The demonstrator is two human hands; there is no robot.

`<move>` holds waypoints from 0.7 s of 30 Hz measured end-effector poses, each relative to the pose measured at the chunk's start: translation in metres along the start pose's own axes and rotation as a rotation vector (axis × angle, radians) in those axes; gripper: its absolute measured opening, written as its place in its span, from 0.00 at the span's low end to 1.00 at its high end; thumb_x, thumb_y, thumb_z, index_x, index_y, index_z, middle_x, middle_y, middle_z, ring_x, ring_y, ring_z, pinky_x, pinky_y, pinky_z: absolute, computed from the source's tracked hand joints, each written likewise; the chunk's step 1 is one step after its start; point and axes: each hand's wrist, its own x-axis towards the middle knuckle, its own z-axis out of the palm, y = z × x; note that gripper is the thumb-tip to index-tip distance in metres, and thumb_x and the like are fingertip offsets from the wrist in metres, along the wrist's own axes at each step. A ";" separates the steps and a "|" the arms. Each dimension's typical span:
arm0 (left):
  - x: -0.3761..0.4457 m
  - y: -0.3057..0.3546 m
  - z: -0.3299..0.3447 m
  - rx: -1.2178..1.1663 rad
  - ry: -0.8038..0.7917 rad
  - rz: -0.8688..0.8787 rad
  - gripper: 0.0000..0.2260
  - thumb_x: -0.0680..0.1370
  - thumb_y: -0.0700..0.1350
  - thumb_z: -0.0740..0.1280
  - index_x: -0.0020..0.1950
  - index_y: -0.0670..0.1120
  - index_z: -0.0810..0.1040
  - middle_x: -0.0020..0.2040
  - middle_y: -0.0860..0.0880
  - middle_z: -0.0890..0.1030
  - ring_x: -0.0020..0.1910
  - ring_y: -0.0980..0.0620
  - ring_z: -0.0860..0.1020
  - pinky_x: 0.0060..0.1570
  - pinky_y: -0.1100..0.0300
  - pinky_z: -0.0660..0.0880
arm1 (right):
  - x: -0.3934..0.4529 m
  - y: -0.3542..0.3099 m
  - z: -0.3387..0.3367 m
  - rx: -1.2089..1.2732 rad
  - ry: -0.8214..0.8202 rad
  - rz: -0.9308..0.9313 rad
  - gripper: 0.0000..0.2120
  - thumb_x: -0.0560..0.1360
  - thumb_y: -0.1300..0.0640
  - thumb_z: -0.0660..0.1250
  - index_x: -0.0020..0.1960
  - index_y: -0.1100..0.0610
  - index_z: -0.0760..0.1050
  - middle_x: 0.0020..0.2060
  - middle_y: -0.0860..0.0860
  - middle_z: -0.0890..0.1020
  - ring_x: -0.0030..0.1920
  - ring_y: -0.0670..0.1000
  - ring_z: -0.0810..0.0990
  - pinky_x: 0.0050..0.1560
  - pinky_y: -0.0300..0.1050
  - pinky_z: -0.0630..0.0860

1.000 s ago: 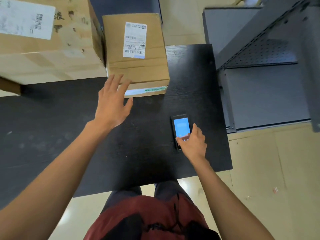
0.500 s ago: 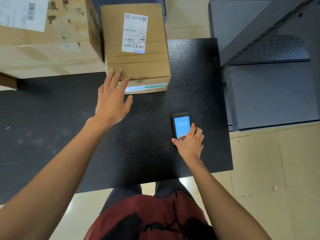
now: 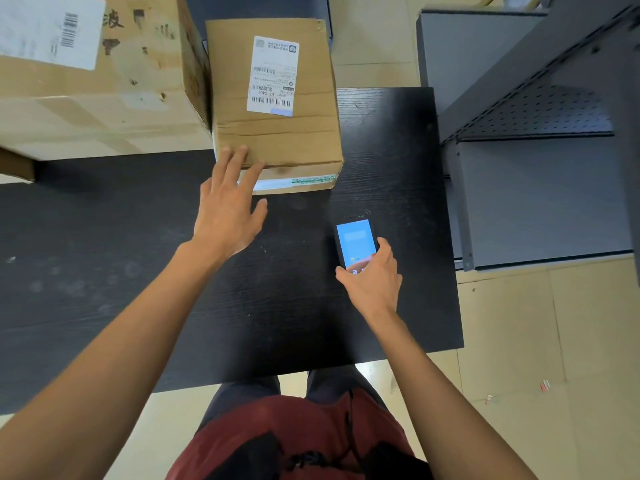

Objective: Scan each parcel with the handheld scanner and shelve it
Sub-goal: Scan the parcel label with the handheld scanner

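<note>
- Our right hand (image 3: 372, 284) now curls round the lower end of the scanner (image 3: 356, 242), thumb on its left edge and fingers on its right; a second ago it only rested on it. Whether the scanner has left the table (image 3: 104, 271) we cannot tell.
- Our left hand (image 3: 227, 209) has reached the small box (image 3: 273, 133): fingers straight, tips lying on its near top edge, gripping nothing.
- The small box sits at the table's far side, touching the big box (image 3: 97, 81) on its left, with its label (image 3: 273, 76) facing up.
- We judge this parcel is steadied and the scan is next; shelving on the grey shelf (image 3: 540, 112) to the right is not yet begun.
</note>
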 end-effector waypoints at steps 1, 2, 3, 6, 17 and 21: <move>-0.001 0.001 0.000 -0.002 0.003 0.000 0.27 0.80 0.48 0.67 0.78 0.49 0.64 0.82 0.44 0.57 0.82 0.42 0.50 0.69 0.33 0.65 | -0.001 -0.004 -0.004 0.019 0.002 -0.014 0.46 0.67 0.43 0.79 0.76 0.53 0.58 0.68 0.52 0.73 0.66 0.52 0.74 0.64 0.53 0.74; -0.001 0.002 0.000 -0.003 0.005 0.000 0.28 0.80 0.48 0.67 0.78 0.49 0.64 0.82 0.43 0.57 0.82 0.42 0.50 0.69 0.33 0.65 | -0.002 -0.009 -0.008 0.041 0.005 -0.027 0.46 0.67 0.43 0.79 0.76 0.52 0.59 0.67 0.51 0.73 0.65 0.51 0.74 0.64 0.53 0.76; -0.002 0.004 -0.001 -0.002 0.004 0.000 0.28 0.80 0.48 0.67 0.78 0.49 0.63 0.82 0.43 0.57 0.82 0.42 0.50 0.69 0.34 0.66 | -0.003 -0.014 -0.013 0.064 0.010 -0.039 0.45 0.67 0.43 0.79 0.76 0.51 0.59 0.67 0.51 0.73 0.65 0.51 0.75 0.63 0.53 0.77; -0.004 0.007 -0.004 0.002 -0.008 -0.004 0.28 0.80 0.48 0.67 0.79 0.48 0.63 0.82 0.43 0.56 0.82 0.42 0.50 0.70 0.36 0.65 | -0.005 -0.030 -0.029 0.141 0.013 -0.068 0.46 0.67 0.43 0.80 0.76 0.49 0.57 0.67 0.50 0.72 0.64 0.50 0.74 0.60 0.51 0.80; 0.011 0.010 -0.014 0.005 0.020 -0.022 0.22 0.78 0.44 0.67 0.73 0.50 0.71 0.74 0.43 0.66 0.81 0.40 0.52 0.76 0.32 0.54 | 0.005 -0.107 -0.079 0.147 -0.015 -0.157 0.48 0.67 0.42 0.79 0.78 0.52 0.57 0.68 0.50 0.72 0.64 0.51 0.75 0.57 0.52 0.80; 0.011 0.010 -0.016 -0.037 0.016 -0.020 0.22 0.79 0.42 0.66 0.73 0.50 0.71 0.75 0.43 0.65 0.81 0.39 0.52 0.76 0.33 0.56 | 0.013 -0.138 -0.092 0.137 0.010 -0.205 0.49 0.66 0.42 0.79 0.78 0.55 0.59 0.60 0.46 0.75 0.62 0.51 0.77 0.57 0.55 0.79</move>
